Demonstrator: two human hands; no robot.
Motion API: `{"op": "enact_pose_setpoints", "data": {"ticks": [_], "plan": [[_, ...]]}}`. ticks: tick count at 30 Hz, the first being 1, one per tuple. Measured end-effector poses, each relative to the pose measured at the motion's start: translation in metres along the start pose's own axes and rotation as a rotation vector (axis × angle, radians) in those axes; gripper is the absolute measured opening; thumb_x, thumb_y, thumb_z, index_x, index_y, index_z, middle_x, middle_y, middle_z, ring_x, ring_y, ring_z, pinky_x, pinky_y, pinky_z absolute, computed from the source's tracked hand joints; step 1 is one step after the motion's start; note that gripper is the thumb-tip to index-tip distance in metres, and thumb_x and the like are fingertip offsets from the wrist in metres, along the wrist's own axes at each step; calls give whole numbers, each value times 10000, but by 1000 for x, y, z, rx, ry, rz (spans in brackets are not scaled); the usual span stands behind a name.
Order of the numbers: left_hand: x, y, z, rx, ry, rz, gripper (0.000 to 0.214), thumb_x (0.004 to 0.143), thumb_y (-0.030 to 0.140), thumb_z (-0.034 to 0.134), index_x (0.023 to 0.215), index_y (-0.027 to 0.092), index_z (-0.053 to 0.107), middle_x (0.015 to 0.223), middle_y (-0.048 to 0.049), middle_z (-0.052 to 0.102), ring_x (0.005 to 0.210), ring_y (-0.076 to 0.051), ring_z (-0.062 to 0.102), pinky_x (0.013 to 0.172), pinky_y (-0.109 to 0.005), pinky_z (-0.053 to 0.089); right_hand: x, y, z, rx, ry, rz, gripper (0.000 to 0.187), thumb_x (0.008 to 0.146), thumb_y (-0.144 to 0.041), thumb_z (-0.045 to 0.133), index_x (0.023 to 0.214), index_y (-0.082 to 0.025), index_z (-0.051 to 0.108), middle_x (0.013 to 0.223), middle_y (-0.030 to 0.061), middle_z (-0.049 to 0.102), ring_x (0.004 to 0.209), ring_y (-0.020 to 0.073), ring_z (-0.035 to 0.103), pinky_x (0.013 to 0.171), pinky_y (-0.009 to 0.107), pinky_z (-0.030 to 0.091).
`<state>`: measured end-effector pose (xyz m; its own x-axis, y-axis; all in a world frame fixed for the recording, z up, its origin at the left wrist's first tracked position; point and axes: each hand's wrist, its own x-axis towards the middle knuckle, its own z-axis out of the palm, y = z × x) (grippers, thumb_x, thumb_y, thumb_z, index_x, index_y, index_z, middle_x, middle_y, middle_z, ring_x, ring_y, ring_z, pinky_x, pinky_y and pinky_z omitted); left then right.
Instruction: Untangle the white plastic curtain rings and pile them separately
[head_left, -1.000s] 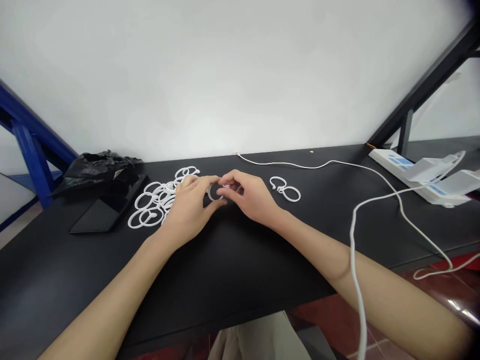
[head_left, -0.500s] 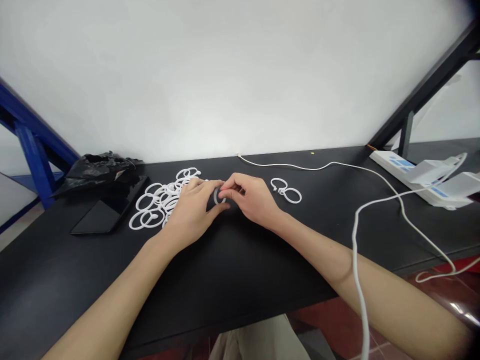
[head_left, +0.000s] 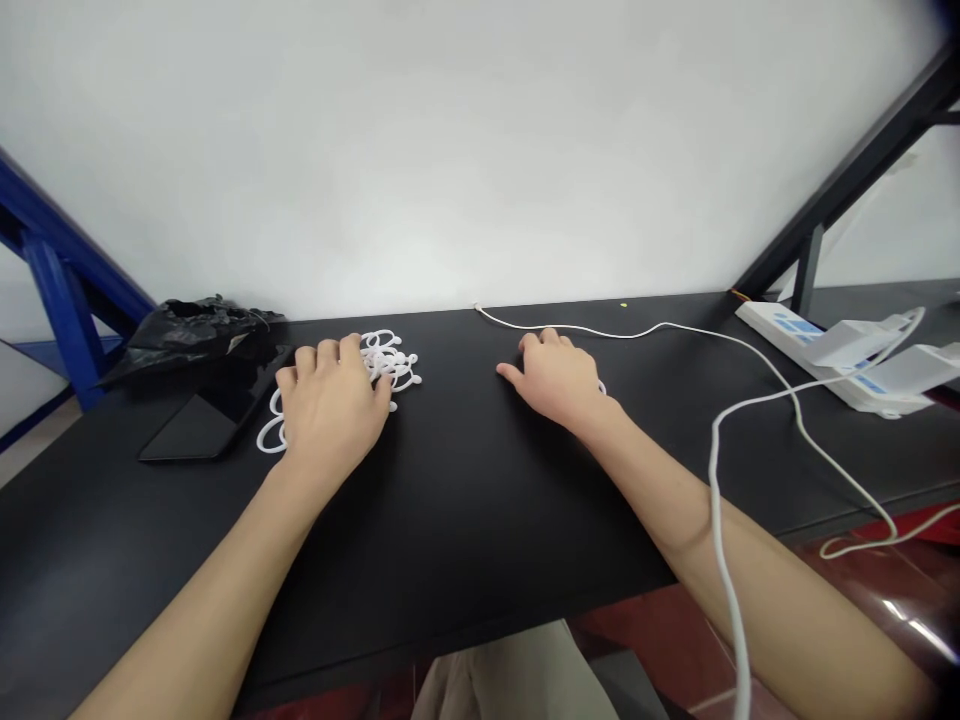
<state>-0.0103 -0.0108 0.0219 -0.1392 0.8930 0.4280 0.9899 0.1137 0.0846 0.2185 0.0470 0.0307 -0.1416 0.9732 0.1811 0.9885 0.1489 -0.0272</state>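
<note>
My left hand (head_left: 330, 405) lies palm down over the left part of a pile of white rings (head_left: 386, 358). Its fingers are apart, with the thumb out to the side, and the palm hides many of the rings. Small knobs show on several rings at the pile's right edge. To the right, my right hand (head_left: 559, 378) is palm down low over the black table (head_left: 457, 500), thumb stretched away from the other fingers. A sliver of a white ring (head_left: 601, 387) peeks out beside its wrist; whatever else is under that hand is hidden.
At the left are a black phone-like slab (head_left: 199, 425) and a crumpled black plastic bag (head_left: 187, 335). A white cable (head_left: 716, 480) hangs across in front of my right forearm. White-and-blue equipment (head_left: 810, 345) sits at the right. The wall (head_left: 480, 180) bounds the table's back.
Both hands have come apart from the middle, where they held a ring. My left hand moved left onto the pile; my right hand moved right, over the two separate rings.
</note>
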Motion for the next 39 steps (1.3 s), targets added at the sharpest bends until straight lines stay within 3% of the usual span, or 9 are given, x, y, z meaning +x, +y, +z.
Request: {"op": "enact_pose_setpoints", "data": {"ticks": [5, 8, 11, 14, 17, 26, 33, 39], "plan": [[0, 9, 1, -69, 9, 85, 475, 911, 384, 455, 1315, 140, 517, 1225, -199, 586, 1171, -412, 470, 920, -542, 404, -8, -14, 7, 91, 8, -298, 299, 954, -303, 518, 1163, -122, 632, 1156, 165, 610, 1068, 304, 567, 909, 450, 477], [-2, 12, 3, -151, -15, 232, 421, 916, 325, 449, 1301, 174, 531, 1266, -136, 587, 1192, -366, 445, 966, -497, 391, -15, -25, 10, 359, -29, -534, 257, 932, -116, 483, 1136, -152, 635, 1114, 100, 610, 1031, 215, 568, 938, 360, 470], [-3, 12, 6, -233, -72, 398, 386, 901, 226, 435, 1270, 190, 544, 1265, -94, 599, 1191, -327, 431, 997, -481, 376, -22, -34, 14, 618, -64, -649, 313, 887, -18, 452, 1106, -159, 626, 1044, 63, 593, 946, 156, 573, 904, 300, 485], [-3, 12, 6, -287, -163, 499, 276, 878, 166, 420, 1087, 195, 597, 1132, -77, 632, 1105, -293, 462, 969, -466, 396, -24, -39, 17, 764, -43, -676, 299, 844, 5, 458, 1050, -157, 603, 1007, 52, 558, 902, 140, 571, 867, 287, 500], [-3, 12, 5, -307, -230, 506, 151, 859, 180, 447, 939, 185, 575, 969, -78, 623, 1007, -281, 478, 908, -458, 421, -23, -39, 18, 818, 24, -693, 333, 804, 24, 449, 1052, -169, 561, 1024, 50, 534, 935, 146, 562, 879, 301, 501], [-2, 10, 7, -414, -253, 439, 269, 860, 244, 518, 1122, 211, 573, 1125, -59, 642, 1074, -275, 482, 949, -442, 400, -25, -37, 10, 736, 55, -796, 388, 816, 21, 445, 1122, -203, 527, 1110, 71, 532, 1044, 186, 517, 927, 354, 483], [0, 8, 8, -450, -231, 445, 108, 875, 276, 529, 934, 218, 598, 913, -35, 638, 921, -248, 477, 835, -397, 421, -25, -36, 7, 750, 86, -842, 343, 852, -3, 436, 1103, -213, 540, 1108, 72, 523, 1027, 177, 518, 905, 338, 490], [0, 10, 6, -489, -224, 438, 118, 841, 224, 550, 950, 218, 594, 1013, -36, 643, 942, -243, 480, 858, -394, 420, -26, -38, 7, 841, 54, -855, 334, 840, -9, 456, 1094, -209, 542, 1098, 61, 510, 990, 156, 534, 880, 309, 496]]}}
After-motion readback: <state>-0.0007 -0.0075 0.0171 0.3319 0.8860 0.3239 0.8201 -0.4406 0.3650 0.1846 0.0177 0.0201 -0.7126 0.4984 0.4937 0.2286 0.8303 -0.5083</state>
